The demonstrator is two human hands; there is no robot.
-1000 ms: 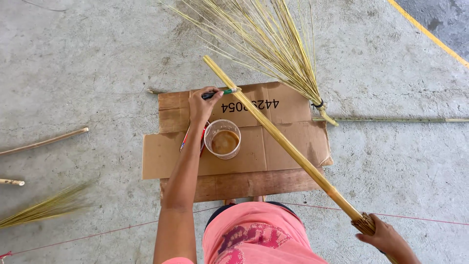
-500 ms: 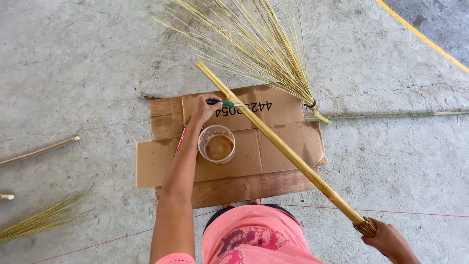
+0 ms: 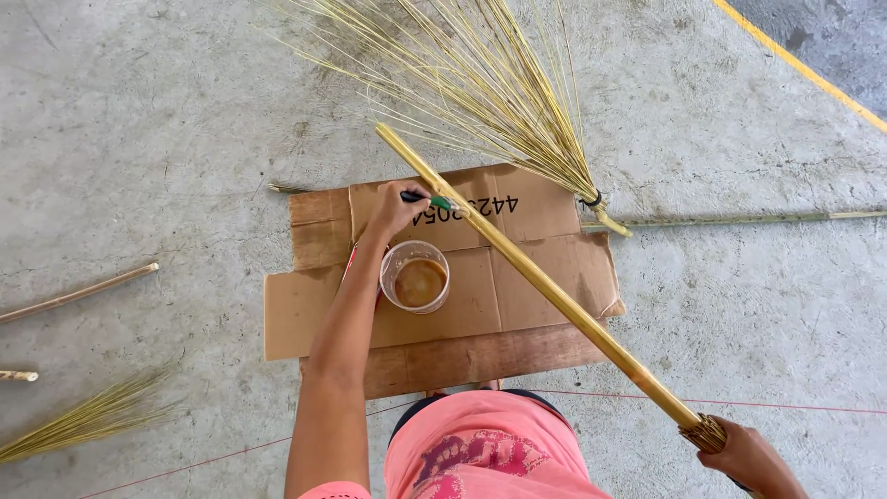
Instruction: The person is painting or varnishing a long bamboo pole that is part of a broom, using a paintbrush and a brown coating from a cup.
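The left hand (image 3: pixel 395 208) reaches forward over the cardboard (image 3: pixel 462 296), fingers pinched round a small green-handled brush (image 3: pixel 427 198), its tip right against the stick (image 3: pixel 536 282). That stick runs on a long diagonal, far end raised above the cardboard's back edge, near end down at lower right, where the right hand (image 3: pixel 750 457) is closed round its butt just past a band of brown binding; only part of that hand shows at the frame's edge. Just below the brush sits a clear cup (image 3: pixel 416 277) of brown liquid, standing upright on the cardboard, close beside the left forearm. The stick looks stiff, light and smooth, likely slick where freshly coated, so the bound butt seems the sure place to grip, away from any wet stretch. The cup looks light and easy to tip with a stray elbow. Beyond the cardboard lies a broom head (image 3: pixel 480 83) of pale straw fanned across the concrete floor (image 3: pixel 166 139), tied to a thin pole (image 3: pixel 739 220) running off right. At far left, another stick (image 3: pixel 78 293) and a second straw bundle (image 3: pixel 88 420) lie well apart. A red string (image 3: pixel 785 407) crosses the floor near the person's knees.
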